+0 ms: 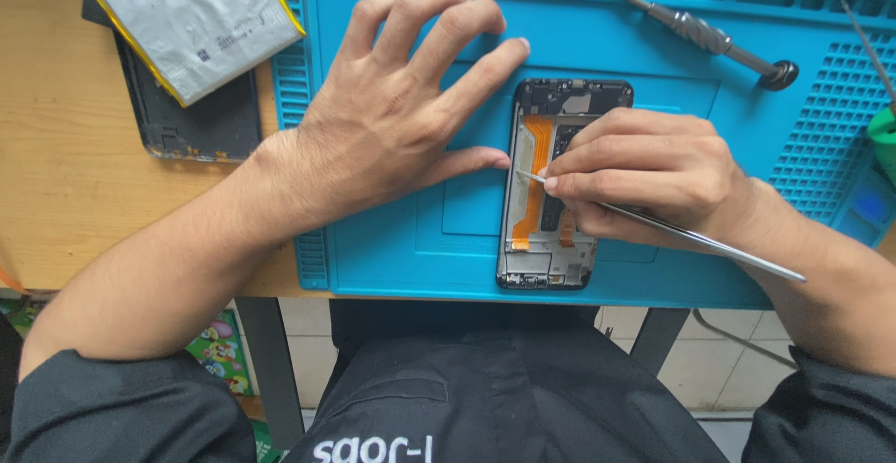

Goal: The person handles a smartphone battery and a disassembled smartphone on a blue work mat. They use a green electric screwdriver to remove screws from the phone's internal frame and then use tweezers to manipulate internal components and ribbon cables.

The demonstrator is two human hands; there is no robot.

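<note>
Opened phone, back off, orange flex cable exposed

Phone frame on mat; battery far left.

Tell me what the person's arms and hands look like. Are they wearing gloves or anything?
No gloves. Both the left hand and the right hand are bare, with no rings, watch or bracelets showing. The forearms are bare too. Dark, nearly black sleeves are pushed up near the elbows on both arms, matching the dark clothing below.
</note>
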